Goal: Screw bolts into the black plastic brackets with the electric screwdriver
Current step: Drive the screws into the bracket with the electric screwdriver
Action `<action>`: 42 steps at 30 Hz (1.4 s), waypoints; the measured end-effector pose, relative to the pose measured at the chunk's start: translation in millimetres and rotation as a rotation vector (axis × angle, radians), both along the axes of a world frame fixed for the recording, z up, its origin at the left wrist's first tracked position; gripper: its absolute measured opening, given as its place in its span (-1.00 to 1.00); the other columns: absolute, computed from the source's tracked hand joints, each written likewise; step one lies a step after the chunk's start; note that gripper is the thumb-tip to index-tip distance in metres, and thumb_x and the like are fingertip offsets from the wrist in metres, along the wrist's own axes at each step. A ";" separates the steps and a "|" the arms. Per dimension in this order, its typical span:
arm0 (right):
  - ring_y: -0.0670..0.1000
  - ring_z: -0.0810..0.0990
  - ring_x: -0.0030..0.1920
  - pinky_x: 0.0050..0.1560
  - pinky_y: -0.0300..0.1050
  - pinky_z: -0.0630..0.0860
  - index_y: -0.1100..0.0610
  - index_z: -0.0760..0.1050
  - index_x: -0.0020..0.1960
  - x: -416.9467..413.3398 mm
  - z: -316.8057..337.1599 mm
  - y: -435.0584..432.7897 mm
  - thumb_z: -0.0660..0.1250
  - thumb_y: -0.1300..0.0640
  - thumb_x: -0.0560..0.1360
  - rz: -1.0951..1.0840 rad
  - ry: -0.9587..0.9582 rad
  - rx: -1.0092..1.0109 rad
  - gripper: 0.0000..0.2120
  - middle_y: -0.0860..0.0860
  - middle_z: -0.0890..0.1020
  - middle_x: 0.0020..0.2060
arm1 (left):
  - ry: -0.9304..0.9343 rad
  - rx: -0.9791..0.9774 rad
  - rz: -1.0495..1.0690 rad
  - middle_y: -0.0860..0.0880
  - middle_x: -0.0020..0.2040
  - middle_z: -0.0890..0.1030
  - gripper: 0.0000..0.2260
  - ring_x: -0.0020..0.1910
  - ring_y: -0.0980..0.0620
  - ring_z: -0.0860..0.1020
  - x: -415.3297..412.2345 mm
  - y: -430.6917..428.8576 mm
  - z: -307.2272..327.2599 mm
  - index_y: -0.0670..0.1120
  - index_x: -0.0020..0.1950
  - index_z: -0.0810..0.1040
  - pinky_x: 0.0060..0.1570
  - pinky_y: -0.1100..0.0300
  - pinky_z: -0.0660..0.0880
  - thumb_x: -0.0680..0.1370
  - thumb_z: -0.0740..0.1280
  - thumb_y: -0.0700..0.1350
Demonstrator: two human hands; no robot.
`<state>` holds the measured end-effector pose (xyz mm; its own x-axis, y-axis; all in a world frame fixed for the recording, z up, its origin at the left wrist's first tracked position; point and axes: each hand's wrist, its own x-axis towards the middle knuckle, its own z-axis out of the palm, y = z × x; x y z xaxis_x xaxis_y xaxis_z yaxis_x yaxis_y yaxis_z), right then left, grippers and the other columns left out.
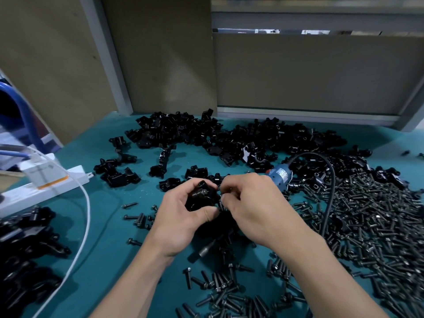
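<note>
Landmark: grey metal post [107,53], rising on a slant from the table's back edge.

Left of post: brown board panel [46,65], plain, a few dark marks.

Right of post, butted against it: second brown panel [165,53], with a faint pale patch of light low down.

Farther right of post: wider, greyer panel [316,72] between an upper rail [321,19] and a lower rail [298,112].

Narrow slit [314,32] under the upper rail, bright beyond; detail too small to read.

Below post: teal table cover [110,244], matte, evenly lit, soft shadows.

Far left of post: blue hose [27,115], white power strip [68,180].
</note>
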<state>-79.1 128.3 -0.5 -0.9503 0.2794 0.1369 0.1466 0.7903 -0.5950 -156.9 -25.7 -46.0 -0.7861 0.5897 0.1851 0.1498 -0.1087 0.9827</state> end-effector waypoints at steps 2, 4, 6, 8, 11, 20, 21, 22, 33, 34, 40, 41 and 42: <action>0.03 0.53 -0.28 -0.23 0.07 0.51 0.03 0.49 -0.21 1.1 -1.1 -3.4 0.29 0.11 0.58 0.015 -0.002 0.050 -0.81 -0.04 0.56 -0.39 | 0.014 -0.005 -0.008 -0.05 -0.02 0.71 -0.64 0.00 -0.05 0.68 -0.7 -0.6 -0.3 0.01 0.06 0.69 0.04 0.05 0.63 0.45 0.52 -0.43; 0.05 0.50 -0.27 -0.24 0.05 0.46 0.05 0.44 -0.24 1.7 -1.3 -4.2 0.28 0.09 0.59 0.023 -0.012 0.081 -0.77 -0.03 0.54 -0.39 | 0.021 -0.006 -0.024 -0.06 -0.04 0.71 -0.64 -0.03 -0.03 0.68 -0.5 -1.3 -0.4 0.00 0.05 0.69 -0.01 0.11 0.62 0.45 0.51 -0.44; 0.02 0.49 -0.28 -0.26 0.00 0.42 0.05 0.42 -0.26 1.4 -1.2 -4.3 0.27 0.08 0.60 0.029 -0.022 0.091 -0.74 -0.04 0.53 -0.40 | 0.022 -0.007 -0.026 -0.07 -0.05 0.71 -0.63 -0.07 0.01 0.69 -0.1 -1.8 -0.5 0.00 0.05 0.69 -0.06 0.19 0.61 0.45 0.50 -0.45; 0.02 0.49 -0.30 -0.28 0.01 0.39 0.03 0.39 -0.30 0.7 -0.9 -5.3 0.25 0.06 0.61 0.036 -0.026 0.118 -0.70 -0.04 0.53 -0.41 | 0.033 -0.016 -0.012 -0.06 -0.06 0.71 -0.61 -0.09 0.03 0.69 0.6 -1.9 -0.7 0.02 0.04 0.69 -0.08 0.21 0.61 0.44 0.50 -0.46; 0.02 0.48 -0.33 -0.29 0.00 0.36 0.02 0.36 -0.34 0.9 -0.7 -5.5 0.23 0.03 0.63 0.032 -0.047 0.164 -0.63 -0.03 0.52 -0.42 | 0.077 -0.052 0.014 -0.02 -0.07 0.72 -0.57 -0.09 0.07 0.69 2.7 -1.7 -1.3 0.09 0.02 0.69 -0.10 0.24 0.60 0.44 0.51 -0.45; 0.00 0.55 -0.35 -0.39 -0.10 0.43 0.01 0.52 -0.23 -2.8 -5.2 -0.7 0.26 -0.01 0.64 -0.032 -0.023 -0.079 -0.71 -0.04 0.57 -0.39 | 0.181 -0.066 0.089 0.07 -0.03 0.72 -0.59 -0.03 0.10 0.68 3.8 1.1 0.8 0.16 0.04 0.67 -0.03 0.26 0.59 0.43 0.52 -0.35; 0.01 0.55 -0.34 -0.38 -0.07 0.44 0.03 0.49 -0.27 -3.5 -5.9 -1.5 0.26 0.01 0.64 -0.034 -0.017 -0.067 -0.68 -0.04 0.56 -0.41 | 0.175 -0.060 0.082 0.07 -0.03 0.72 -0.62 -0.03 0.10 0.68 3.9 2.1 0.4 0.15 0.04 0.67 -0.03 0.26 0.59 0.42 0.51 -0.31; 0.03 0.54 -0.33 -0.35 -0.03 0.45 0.04 0.45 -0.31 -3.6 -7.1 -3.5 0.25 0.02 0.65 -0.038 -0.010 -0.046 -0.65 -0.04 0.54 -0.43 | 0.171 -0.059 0.076 0.06 -0.03 0.72 -0.64 -0.03 0.09 0.68 4.2 2.3 -0.2 0.14 0.04 0.67 -0.03 0.25 0.60 0.42 0.51 -0.29; -0.08 0.56 -0.39 -0.40 -0.19 0.42 -0.03 0.54 -0.22 -4.1 -12.7 -3.0 0.27 -0.04 0.61 -0.116 0.009 -0.086 -0.74 -0.08 0.60 -0.43 | 0.256 -0.159 0.153 0.13 -0.02 0.71 -0.57 0.00 0.11 0.68 5.9 3.2 -4.2 0.19 0.06 0.65 -0.11 0.33 0.59 0.47 0.50 -0.36; -0.11 0.57 -0.38 -0.40 -0.25 0.41 -0.05 0.55 -0.21 -4.0 -11.3 0.3 0.31 -0.02 0.58 -0.097 -0.013 -0.083 -0.80 -0.10 0.61 -0.43 | 0.249 -0.162 0.157 0.14 -0.03 0.71 -0.56 -0.01 0.13 0.68 6.3 4.5 -4.8 0.21 0.05 0.65 -0.12 0.34 0.59 0.47 0.50 -0.36; -0.16 0.58 -0.35 -0.43 -0.35 0.41 -0.09 0.60 -0.20 -2.3 -9.6 8.8 0.41 0.12 0.56 -0.061 -0.030 -0.149 -0.81 -0.15 0.63 -0.36 | 0.240 -0.168 0.164 0.14 -0.04 0.71 -0.58 -0.03 0.14 0.68 5.6 6.1 -9.0 0.26 0.04 0.63 -0.09 0.31 0.60 0.47 0.53 -0.29; -0.12 0.57 -0.34 -0.40 -0.28 0.43 -0.08 0.61 -0.18 -2.3 -10.9 5.5 0.38 0.11 0.57 -0.062 -0.017 -0.141 -0.82 -0.13 0.62 -0.36 | 0.226 -0.148 0.159 0.13 -0.04 0.72 -0.59 -0.02 0.13 0.68 4.7 5.8 -8.8 0.25 0.04 0.64 -0.07 0.29 0.60 0.47 0.53 -0.29; -0.09 0.56 -0.33 -0.36 -0.21 0.46 -0.05 0.61 -0.15 -2.3 -12.9 1.7 0.34 0.11 0.59 -0.056 0.001 -0.128 -0.83 -0.10 0.62 -0.36 | 0.213 -0.129 0.153 0.11 -0.04 0.72 -0.61 -0.02 0.11 0.68 3.7 5.4 -8.6 0.23 0.04 0.65 -0.06 0.28 0.60 0.47 0.52 -0.28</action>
